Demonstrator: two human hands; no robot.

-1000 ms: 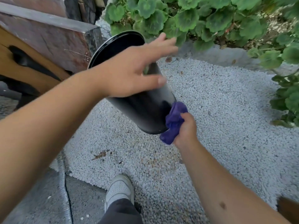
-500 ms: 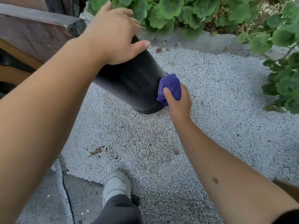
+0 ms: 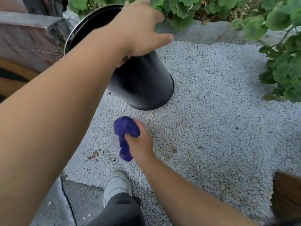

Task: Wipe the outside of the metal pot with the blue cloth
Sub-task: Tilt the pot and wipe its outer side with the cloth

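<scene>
I have the metal pot [image 3: 141, 82] tipped over on its side above the white gravel [image 3: 211, 119], its open mouth turned up and away from me towards the stone block [image 3: 29, 39], its closed base pointing down towards my shoe. My left hand [image 3: 138, 31] lies over the upper wall of the pot near the rim, palm down, fingers spread wide and the thumb stretched out to the side; it rests on the pot rather than closing round it, and I cannot tell how much of the palm really presses on the metal. The pot's lower edge is close to the gravel, but whether it touches I cannot make out.

My right hand [image 3: 140, 142] is below the pot's base, well clear of it, curled tight around the blue cloth [image 3: 125, 136]. The cloth is bunched in my fist, one lump bulging out above the fingers and a tail hanging down beneath them. It is not touching the pot.

Beyond the pot, green leafy plants [image 3: 203, 7] crowd the stone edging. Nearer me than the pot, my white shoe [image 3: 116, 183] stands at the gravel's border.
</scene>
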